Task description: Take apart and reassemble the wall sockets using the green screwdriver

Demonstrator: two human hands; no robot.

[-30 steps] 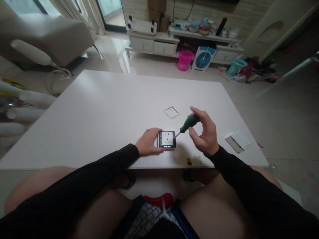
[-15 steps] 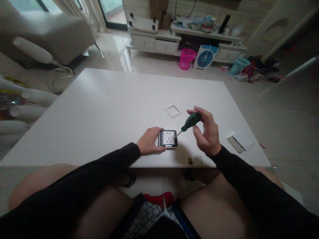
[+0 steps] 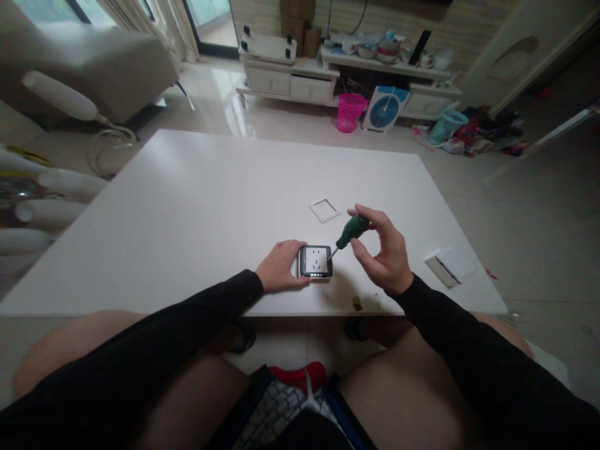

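Observation:
A wall socket [image 3: 317, 260] with a white face and a dark frame lies on the white table [image 3: 225, 200]. My left hand [image 3: 280, 267] grips it from the left, thumb along the near edge and fingers at the far corner. In my right hand [image 3: 385, 253] is a screwdriver [image 3: 351, 231] with a green handle, held by the fingertips and slanting down to the left. Its tip meets the right side of the socket; the screw there is too small to make out. Behind the socket lies a white square cover frame [image 3: 324, 210].
At the table's right end are white switch plates [image 3: 450, 266], one lying over another. A small yellow and dark item [image 3: 357, 303] sits near the front edge, beside a small clear piece [image 3: 377, 301]. Beyond the table stand a pink basket [image 3: 350, 113] and a blue fan [image 3: 385, 109].
My right hand has shifted slightly left and its fingers have moved around the screwdriver handle, which now stands a little steeper. My left hand and the socket stay in place.

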